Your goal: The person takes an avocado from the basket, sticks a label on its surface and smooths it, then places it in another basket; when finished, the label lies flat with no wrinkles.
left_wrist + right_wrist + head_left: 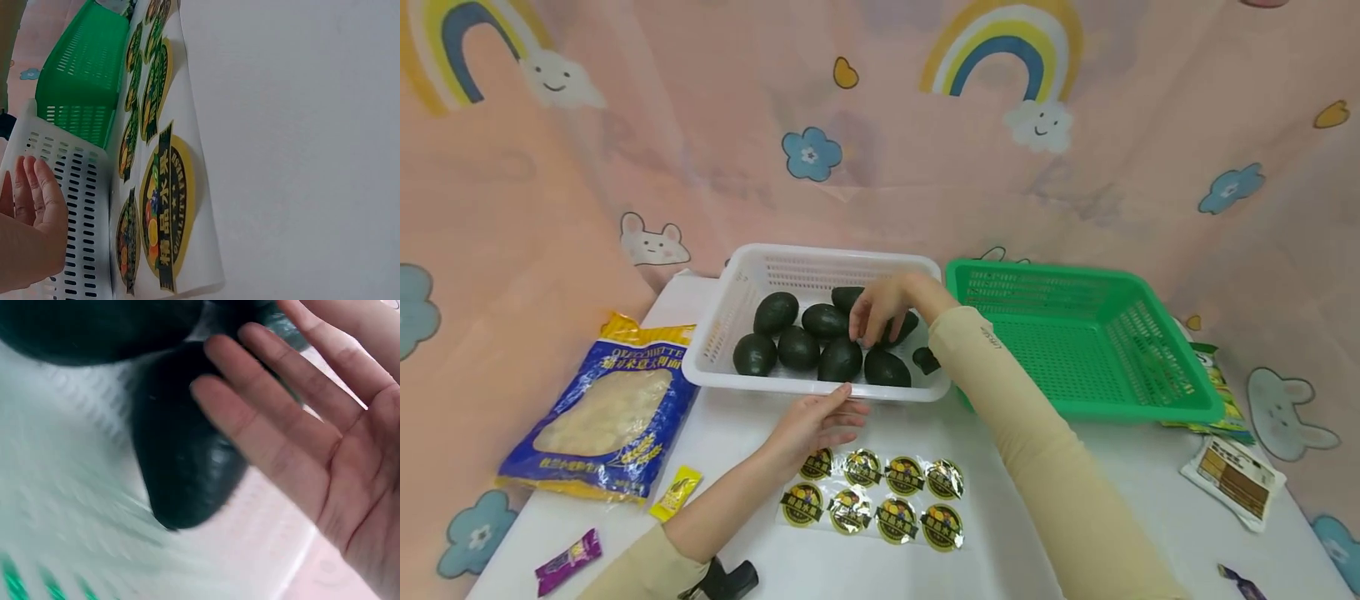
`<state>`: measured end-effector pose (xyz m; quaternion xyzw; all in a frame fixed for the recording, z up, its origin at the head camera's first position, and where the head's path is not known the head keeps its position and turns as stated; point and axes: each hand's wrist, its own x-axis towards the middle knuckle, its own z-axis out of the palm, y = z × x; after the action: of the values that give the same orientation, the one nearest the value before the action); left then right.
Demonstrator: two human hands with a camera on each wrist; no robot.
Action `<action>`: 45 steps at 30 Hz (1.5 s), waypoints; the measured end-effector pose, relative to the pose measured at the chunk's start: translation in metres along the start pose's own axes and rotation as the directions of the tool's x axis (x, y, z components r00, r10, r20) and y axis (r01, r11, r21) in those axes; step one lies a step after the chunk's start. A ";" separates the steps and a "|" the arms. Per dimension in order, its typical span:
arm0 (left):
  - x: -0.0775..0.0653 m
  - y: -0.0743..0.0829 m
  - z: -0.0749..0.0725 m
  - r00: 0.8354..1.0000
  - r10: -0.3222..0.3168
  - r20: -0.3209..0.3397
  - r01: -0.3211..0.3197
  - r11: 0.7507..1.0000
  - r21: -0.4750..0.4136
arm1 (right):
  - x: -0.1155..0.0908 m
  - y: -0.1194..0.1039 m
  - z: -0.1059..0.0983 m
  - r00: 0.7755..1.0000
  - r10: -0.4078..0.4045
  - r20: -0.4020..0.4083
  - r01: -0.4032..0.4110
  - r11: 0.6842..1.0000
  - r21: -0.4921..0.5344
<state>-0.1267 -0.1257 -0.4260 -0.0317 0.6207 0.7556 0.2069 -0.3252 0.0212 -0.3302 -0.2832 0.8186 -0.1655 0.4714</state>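
Note:
Several dark green avocados (798, 348) lie in a white plastic basket (775, 384) at the middle of the table. My right hand (883, 308) reaches into the basket's right part. In the right wrist view, the extended fingers of that hand (312, 437) lie over an avocado (187, 456), not curled round it; whether they touch it is unclear. At the basket's front rim is my left hand (816, 421), its thumb by the rim and its other fingers loosely extended below. The left wrist view shows this hand (37, 225) beside the slotted basket wall (81, 219).
A green basket (1045, 350) stands right of the white one. In front lies a sheet of round gold-and-black stickers (897, 521). A blue pasta bag (606, 412) and small yellow (676, 493) and purple (568, 562) packets lie left; a brown-and-white packet (1232, 482) lies right.

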 end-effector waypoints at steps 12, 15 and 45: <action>-0.001 -0.002 0.001 0.999 -0.013 0.044 0.012 1.000 0.015 | 0.027 0.005 0.025 0.983 -0.121 -0.137 0.132 0.989 0.071; -0.002 -0.002 0.000 0.999 -0.011 0.047 0.010 1.000 0.025 | 0.029 0.003 0.027 0.987 -0.086 -0.136 0.095 0.993 0.065; 0.003 -0.001 -0.002 1.000 -0.009 0.017 0.008 0.995 0.098 | -0.050 0.016 0.000 0.863 -0.403 -0.305 0.434 0.900 0.037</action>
<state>-0.1298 -0.1267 -0.4282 -0.0175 0.6548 0.7238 0.2169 -0.3102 0.0648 -0.3054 -0.4019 0.7879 -0.3457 0.3133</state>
